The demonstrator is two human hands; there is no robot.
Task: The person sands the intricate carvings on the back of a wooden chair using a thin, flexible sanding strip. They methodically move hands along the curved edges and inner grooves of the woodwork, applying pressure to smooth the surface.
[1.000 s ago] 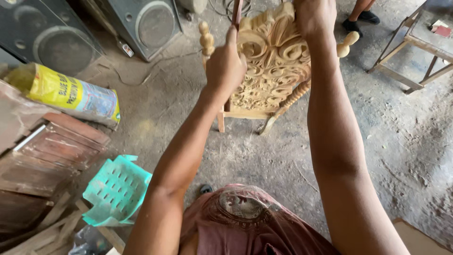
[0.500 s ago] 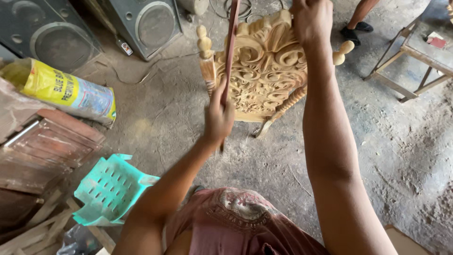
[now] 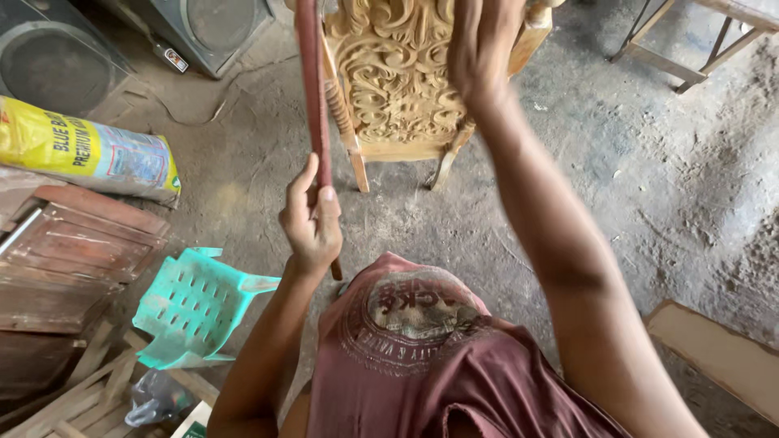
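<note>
The left hand (image 3: pixel 311 219) is gripping a long reddish stick (image 3: pixel 312 97), the right hand (image 3: pixel 484 45) is lying open-fingered on the carved wooden chair (image 3: pixel 393 81); a turquoise plastic chair (image 3: pixel 195 304) is lying nearby

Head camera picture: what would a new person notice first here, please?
First comes the carved wooden chair back at the top centre, pale and full of scrollwork, with the right hand laid on it. Next is the long reddish stick that the left hand grips upright just left of the carving. The turquoise plastic chair lying tipped at lower left also draws the eye.
</note>
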